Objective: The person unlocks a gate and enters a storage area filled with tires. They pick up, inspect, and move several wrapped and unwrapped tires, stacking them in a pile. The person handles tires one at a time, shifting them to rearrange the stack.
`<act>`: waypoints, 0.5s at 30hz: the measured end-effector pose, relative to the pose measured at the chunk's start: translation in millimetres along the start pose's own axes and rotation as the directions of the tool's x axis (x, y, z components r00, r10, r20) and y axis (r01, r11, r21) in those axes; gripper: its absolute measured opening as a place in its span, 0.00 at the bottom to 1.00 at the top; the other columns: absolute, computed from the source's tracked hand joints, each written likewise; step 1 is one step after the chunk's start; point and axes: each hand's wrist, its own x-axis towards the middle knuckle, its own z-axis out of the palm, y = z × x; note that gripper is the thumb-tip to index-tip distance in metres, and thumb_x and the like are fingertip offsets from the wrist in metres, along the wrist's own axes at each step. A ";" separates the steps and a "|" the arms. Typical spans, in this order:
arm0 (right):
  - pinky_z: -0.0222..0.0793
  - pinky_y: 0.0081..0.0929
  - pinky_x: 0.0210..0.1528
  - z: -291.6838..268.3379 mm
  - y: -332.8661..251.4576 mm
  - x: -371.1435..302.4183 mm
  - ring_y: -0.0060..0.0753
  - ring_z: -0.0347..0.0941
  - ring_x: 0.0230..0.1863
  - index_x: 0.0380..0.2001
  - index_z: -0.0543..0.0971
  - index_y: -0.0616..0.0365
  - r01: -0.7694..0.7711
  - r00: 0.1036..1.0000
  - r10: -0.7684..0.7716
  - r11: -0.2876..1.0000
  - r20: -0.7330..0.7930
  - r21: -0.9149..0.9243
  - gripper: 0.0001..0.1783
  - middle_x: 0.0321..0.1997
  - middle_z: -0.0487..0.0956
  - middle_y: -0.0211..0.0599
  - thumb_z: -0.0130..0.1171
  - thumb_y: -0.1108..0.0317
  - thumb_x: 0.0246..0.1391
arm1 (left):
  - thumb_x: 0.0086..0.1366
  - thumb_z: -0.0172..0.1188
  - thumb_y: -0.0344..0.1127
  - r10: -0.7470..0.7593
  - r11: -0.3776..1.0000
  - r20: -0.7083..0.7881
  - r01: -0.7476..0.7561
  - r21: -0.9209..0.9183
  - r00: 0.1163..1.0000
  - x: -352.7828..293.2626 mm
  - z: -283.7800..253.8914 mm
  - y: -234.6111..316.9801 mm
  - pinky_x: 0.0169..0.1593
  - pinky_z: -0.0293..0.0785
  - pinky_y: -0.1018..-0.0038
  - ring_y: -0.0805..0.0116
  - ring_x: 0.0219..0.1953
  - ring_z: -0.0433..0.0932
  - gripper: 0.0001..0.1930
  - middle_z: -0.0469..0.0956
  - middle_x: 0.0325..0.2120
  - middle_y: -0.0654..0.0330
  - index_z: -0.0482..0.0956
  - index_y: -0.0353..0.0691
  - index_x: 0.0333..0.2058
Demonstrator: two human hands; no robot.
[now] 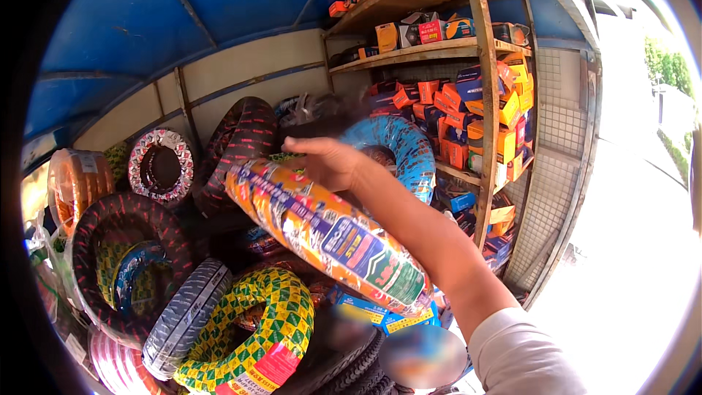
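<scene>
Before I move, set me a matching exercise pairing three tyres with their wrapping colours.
Tyres:
1. Checkered tyre at the bottom edge
2. Tyre in front of the right hand
3. Tyre behind the forearm

Wrapping:
A. Mostly blue
B. Yellow and green
C. Mostly orange

Pairs: 1-B; 2-C; 3-A.

A: Finish of the orange-wrapped tyre [316, 230]?
B: Glossy, smooth, printed plastic film. The sleeve [526, 355] is matt cloth.
A: And the middle shelf [409, 56]?
B: Matt, rough-looking wood; at its front corner, a rusty metal post [488, 102]; near its front edge, smooth cardboard boxes [433, 32].
</scene>
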 end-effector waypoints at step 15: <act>0.64 0.50 0.57 34.6 18.9 7.7 0.63 0.62 0.60 0.66 0.52 0.59 -0.100 0.994 0.082 0.937 -0.069 -0.335 0.50 0.68 0.52 0.57 0.62 0.43 0.50 | 0.68 0.47 0.41 0.029 0.977 -0.051 -0.017 0.213 0.998 -7.0 7.1 55.3 0.28 0.69 0.62 0.62 0.25 0.70 0.05 0.71 0.27 0.62 0.68 0.52 0.39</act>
